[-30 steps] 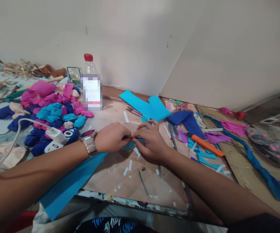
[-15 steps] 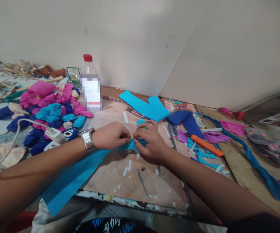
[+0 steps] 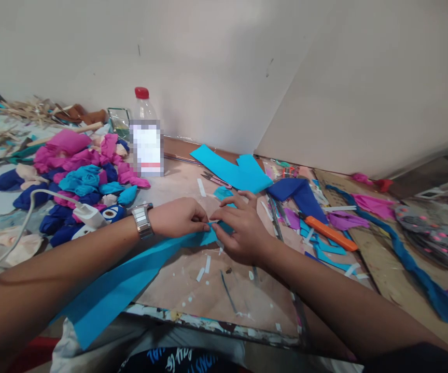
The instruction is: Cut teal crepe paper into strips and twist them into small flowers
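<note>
Across the table [image 3: 255, 292], the blue strip [image 3: 119, 292] slants lengthwise from beyond the near-left edge up to the left hand [image 3: 181, 216], nearer its long run and pinching it, while the right hand [image 3: 243, 228] curls just beside, its hold unclear.

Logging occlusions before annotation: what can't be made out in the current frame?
All in the head view:
Blue strip: partly hidden behind the right hand; whether that hand pinches it is too small to tell.
Blue-and-white object under the plug: partly covered by the left forearm.
Bottle: lower part masked by pixelation.
Shirt lettering: cut off by the bottom edge.
</note>
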`<state>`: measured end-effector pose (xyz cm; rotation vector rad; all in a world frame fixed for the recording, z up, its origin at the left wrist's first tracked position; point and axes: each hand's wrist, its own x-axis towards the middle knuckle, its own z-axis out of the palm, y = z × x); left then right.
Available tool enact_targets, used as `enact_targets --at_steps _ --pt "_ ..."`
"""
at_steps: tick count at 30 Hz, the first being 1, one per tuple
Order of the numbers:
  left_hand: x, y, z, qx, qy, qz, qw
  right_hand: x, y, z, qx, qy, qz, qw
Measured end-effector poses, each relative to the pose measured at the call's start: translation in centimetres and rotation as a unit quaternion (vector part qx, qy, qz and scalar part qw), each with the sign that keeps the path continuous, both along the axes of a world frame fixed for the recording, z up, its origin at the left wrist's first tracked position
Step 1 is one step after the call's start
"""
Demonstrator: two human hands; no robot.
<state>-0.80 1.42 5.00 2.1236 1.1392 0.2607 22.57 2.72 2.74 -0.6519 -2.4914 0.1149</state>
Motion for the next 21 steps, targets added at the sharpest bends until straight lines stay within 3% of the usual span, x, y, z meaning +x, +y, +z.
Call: enact_targets --at_steps 8,21 --pt "-0.1 0.08 -0.26 0.009 0.001 -0.005 1.0 -0.01 0.45 -0.55 -0.024 0.007 0.012 1.0" --pt "-0.39 0.31 0.45 -0.079 -0.026 -0.004 0.997 -0.01 0.36 -0.42 -0.002 0.044 0.045 0.998"
